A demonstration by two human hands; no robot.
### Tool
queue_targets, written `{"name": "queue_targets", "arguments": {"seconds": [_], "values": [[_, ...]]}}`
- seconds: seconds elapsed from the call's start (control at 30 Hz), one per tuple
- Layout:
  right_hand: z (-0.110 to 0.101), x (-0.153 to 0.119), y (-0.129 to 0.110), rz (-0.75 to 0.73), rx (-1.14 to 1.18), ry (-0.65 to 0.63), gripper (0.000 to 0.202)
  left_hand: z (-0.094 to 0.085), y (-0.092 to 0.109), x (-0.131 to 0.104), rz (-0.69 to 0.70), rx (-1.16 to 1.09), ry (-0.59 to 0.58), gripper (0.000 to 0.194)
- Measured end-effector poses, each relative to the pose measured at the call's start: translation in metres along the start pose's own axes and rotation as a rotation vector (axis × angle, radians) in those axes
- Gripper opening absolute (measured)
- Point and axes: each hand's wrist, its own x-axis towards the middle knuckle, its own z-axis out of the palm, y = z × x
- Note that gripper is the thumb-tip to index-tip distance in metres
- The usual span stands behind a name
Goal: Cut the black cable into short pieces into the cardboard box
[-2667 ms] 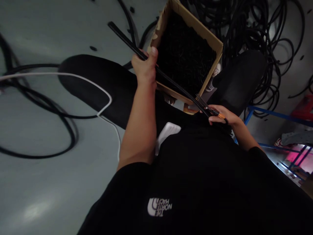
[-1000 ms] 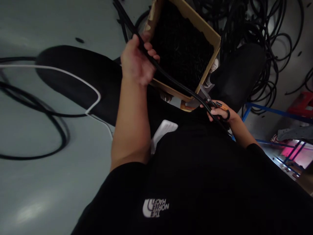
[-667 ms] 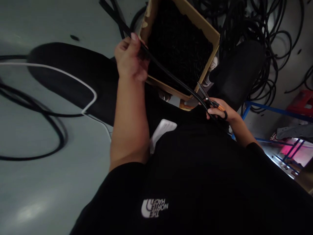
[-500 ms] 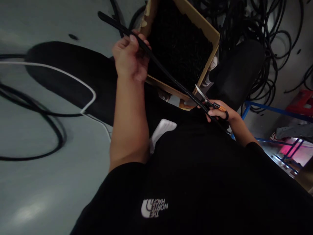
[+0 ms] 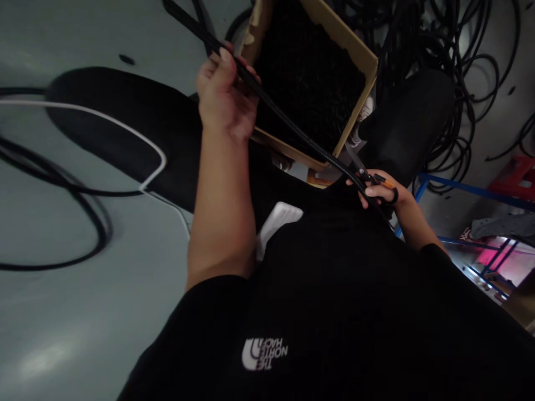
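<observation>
Black strip (image 5: pixel 288 125): far end cut off by top edge of view; near end lost against dark shirt below right hand (image 5: pixel 382 192). Scissors (image 5: pixel 368 175) blades too dark to tell whether they touch the strip. Cardboard box (image 5: pixel 359 47) contents black, indistinct. Left hand (image 5: pixel 223 97) fingertips motion-blurred.

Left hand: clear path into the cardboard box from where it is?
Probably yes. The left hand sits right beside the open-topped cardboard box, but it is gripping the black strip, which crosses over the box, so it would need to let go first.
</observation>
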Motion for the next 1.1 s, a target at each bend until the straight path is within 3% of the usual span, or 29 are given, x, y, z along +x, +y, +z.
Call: {"name": "queue_targets", "arguments": {"seconds": [0.23,0.43,0.53,0.67,0.87,0.97,1.1], "values": [[-0.005,-0.004,0.002,0.014,-0.024,0.020,0.061,0.005,-0.007,0.006,0.070,0.091,0.067,0.061],[-0.004,-0.004,-0.001,0.052,-0.042,0.017,0.061,-0.011,-0.012,0.024,0.051,0.202,0.109,0.056],[-0.005,-0.005,-0.002,0.056,-0.061,0.010,0.061,-0.018,-0.014,0.028,0.024,0.239,0.052,0.050],[-0.006,-0.007,-0.003,0.042,-0.080,0.016,0.059,-0.014,-0.013,0.023,0.008,0.173,-0.046,0.045],[-0.007,-0.009,-0.003,0.096,-0.082,0.028,0.063,-0.004,-0.007,0.017,-0.145,0.050,-0.090,0.067],[-0.007,-0.010,-0.004,0.099,-0.077,0.037,0.062,-0.007,-0.007,0.018,-0.123,0.021,-0.120,0.058],[-0.008,-0.011,-0.007,0.147,-0.111,0.001,0.063,-0.015,-0.013,0.024,-0.075,-0.022,-0.174,0.032]]}}
